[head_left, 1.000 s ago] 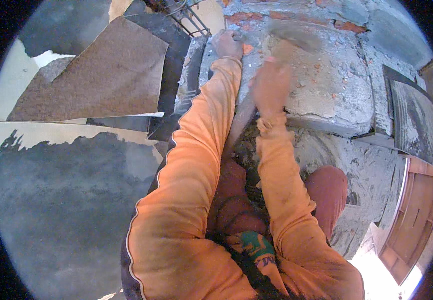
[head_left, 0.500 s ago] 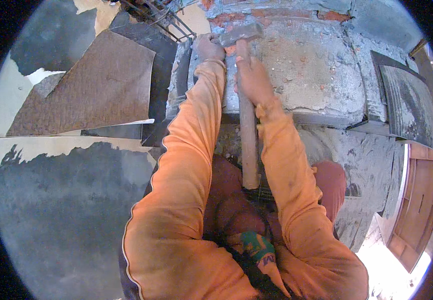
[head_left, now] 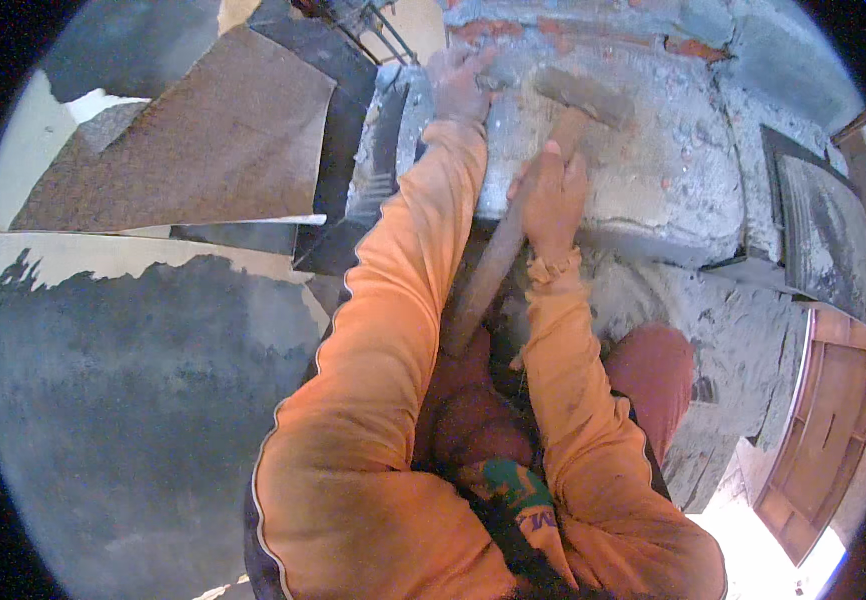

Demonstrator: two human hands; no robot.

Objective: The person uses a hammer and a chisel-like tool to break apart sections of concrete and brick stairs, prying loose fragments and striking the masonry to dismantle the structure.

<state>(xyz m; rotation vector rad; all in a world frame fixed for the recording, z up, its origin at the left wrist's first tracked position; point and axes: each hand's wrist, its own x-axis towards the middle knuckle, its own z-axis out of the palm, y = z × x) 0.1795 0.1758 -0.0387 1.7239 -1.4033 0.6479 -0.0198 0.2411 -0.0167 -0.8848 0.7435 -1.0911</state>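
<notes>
- Two bare hands are at work on a rough grey plastered wall, both in orange sleeves.
- The right hand has its fingers wrapped tight around the wooden handle of a hammer, gripping high on the shaft, near the head.
- The hammer's grey block head lies against the plaster above and to the right of that hand; the handle slants down toward the person's lap.
- The left hand is closed around a chisel that is barely visible, held at the wall's upper edge, just left of the hammer head.
- Exposed red bricks run along the top of the wall.
- Brown and dark stone slabs lean at the left.
- A wooden frame lies at the right.
</notes>
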